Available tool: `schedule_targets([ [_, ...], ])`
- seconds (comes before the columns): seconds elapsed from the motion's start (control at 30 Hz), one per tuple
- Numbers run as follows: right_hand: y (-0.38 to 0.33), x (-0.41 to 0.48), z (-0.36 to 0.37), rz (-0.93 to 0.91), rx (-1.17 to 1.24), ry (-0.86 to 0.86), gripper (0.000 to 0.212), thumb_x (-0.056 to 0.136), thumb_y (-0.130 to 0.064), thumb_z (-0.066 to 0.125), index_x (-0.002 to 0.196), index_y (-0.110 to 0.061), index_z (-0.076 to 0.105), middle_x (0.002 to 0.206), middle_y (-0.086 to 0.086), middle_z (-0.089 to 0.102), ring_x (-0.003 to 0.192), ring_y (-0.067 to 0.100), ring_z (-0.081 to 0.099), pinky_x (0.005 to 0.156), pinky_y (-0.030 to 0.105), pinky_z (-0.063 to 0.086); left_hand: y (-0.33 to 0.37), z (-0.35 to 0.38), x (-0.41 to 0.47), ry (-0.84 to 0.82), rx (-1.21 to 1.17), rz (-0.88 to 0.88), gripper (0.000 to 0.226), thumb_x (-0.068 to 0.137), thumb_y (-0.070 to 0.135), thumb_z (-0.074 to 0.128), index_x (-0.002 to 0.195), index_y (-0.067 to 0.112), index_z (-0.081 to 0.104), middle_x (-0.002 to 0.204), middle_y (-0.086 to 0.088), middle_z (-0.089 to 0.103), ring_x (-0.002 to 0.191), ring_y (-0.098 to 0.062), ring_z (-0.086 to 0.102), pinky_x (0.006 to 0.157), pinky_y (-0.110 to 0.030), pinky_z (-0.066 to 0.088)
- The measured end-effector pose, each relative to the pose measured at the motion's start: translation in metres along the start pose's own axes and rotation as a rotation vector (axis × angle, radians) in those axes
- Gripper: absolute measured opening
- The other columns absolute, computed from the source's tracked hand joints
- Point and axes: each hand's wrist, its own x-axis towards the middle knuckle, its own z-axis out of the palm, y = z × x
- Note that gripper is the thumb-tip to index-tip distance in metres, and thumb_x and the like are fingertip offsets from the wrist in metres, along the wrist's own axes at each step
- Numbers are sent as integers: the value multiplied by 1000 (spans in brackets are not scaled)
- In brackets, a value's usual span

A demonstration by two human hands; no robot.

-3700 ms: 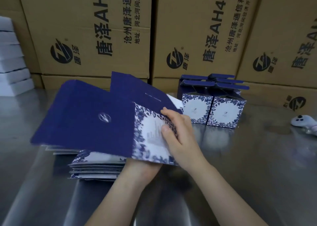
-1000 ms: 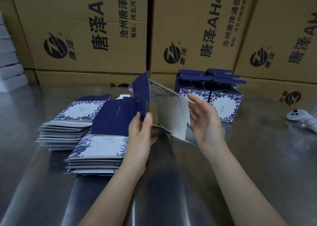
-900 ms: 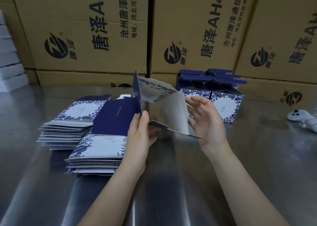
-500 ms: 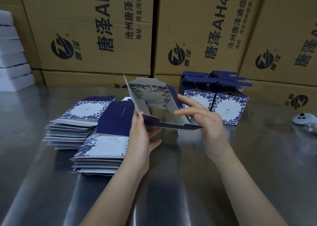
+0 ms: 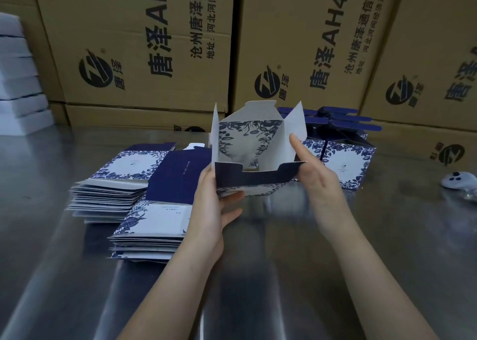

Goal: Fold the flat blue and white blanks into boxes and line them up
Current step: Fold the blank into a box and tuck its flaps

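Two hands hold one half-folded box (image 5: 247, 146) in the air above the steel surface (image 5: 284, 275), just in front of the finished boxes (image 5: 346, 164). Its open mouth points up and tilts toward the person, so the axis through the tube runs nearly upright. The white back flap and both side flaps stand up, and the navy front flap faces the camera. The left hand (image 5: 214, 210) grips the lower left corner, fingers wrapped round it. The right hand (image 5: 317, 182) holds the right wall, index finger laid straight up along the right flap. Two stacks of flat blanks (image 5: 154, 223) lie left of the hands, navy ends pointing away from the person. The finished boxes stand upright, touching, lids raised, before brown cartons (image 5: 144, 42). A white controller (image 5: 459, 181) lies far right.
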Motion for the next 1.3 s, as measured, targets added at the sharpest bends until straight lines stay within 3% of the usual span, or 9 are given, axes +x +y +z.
schedule_targets([
  [0.27, 5, 0, 13, -47, 12, 257, 27, 83, -40, 64, 108, -34, 71, 118, -7, 67, 116, 12, 59, 99, 46, 47, 1, 5, -7, -37, 32, 6, 33, 99, 52, 44, 128, 44, 56, 115, 14, 71, 100, -14, 71, 92, -46, 53],
  [0.37, 9, -2, 18, -91, 16, 335, 14, 86, -33, 63, 88, -42, 73, 98, -14, 72, 104, 7, 64, 85, 30, 52, 3, 6, -10, -42, -9, -23, 34, 99, 53, 44, 130, 47, 56, 118, 15, 70, 104, -17, 71, 91, -49, 53],
  [0.47, 13, -1, 18, -76, 30, 433, 25, 88, -23, 65, 81, -45, 74, 101, -21, 72, 111, 2, 62, 90, 23, 49, 3, 7, -10, -17, -77, -58, 31, 99, 50, 42, 122, 45, 63, 117, 15, 71, 104, -18, 70, 89, -50, 52],
  [0.57, 11, -2, 20, -113, -14, 433, 22, 87, -30, 62, 90, -49, 73, 108, -22, 70, 113, 2, 61, 96, 26, 49, 2, 11, -12, -2, -60, -67, 31, 99, 49, 41, 117, 46, 65, 112, 19, 72, 105, -17, 69, 93, -53, 50],
  [0.67, 13, -3, 21, -126, -81, 404, 29, 85, -40, 59, 109, -30, 72, 118, -13, 68, 115, 5, 61, 98, 42, 50, 1, 14, -14, -7, -30, -59, 33, 98, 50, 40, 120, 46, 65, 114, 18, 71, 107, -15, 68, 95, -53, 50],
  [0.87, 14, -2, 22, -76, -39, 431, 12, 86, -31, 66, 96, -32, 73, 121, -6, 68, 116, 7, 60, 99, 42, 49, 2, 14, -17, -57, -97, -102, 33, 99, 44, 43, 124, 40, 64, 119, 13, 71, 115, -22, 64, 100, -56, 45],
  [1.0, 14, -1, 23, -35, -37, 517, 15, 89, -21, 67, 89, -36, 70, 103, -10, 73, 93, 0, 66, 88, 29, 54, 3, 8, -15, -189, -217, -189, 41, 101, 50, 37, 134, 37, 57, 133, 9, 64, 127, -30, 55, 111, -62, 31],
  [1.13, 19, 1, 14, -27, -98, 623, 14, 89, -23, 67, 78, -32, 65, 67, -24, 65, 66, -6, 56, 71, 21, 46, -1, 9, -13, -205, -204, -129, 45, 101, 53, 37, 144, 41, 45, 152, 15, 44, 142, -23, 38, 114, -50, 28],
  [1.3, 12, -2, 21, -79, -194, 597, 17, 89, -27, 68, 83, -42, 64, 73, -28, 66, 70, 7, 62, 77, 34, 54, -11, 12, -14, -181, 8, 6, 42, 95, 51, 53, 135, 55, 39, 116, 37, 56, 129, -11, 47, 112, -46, 34],
])
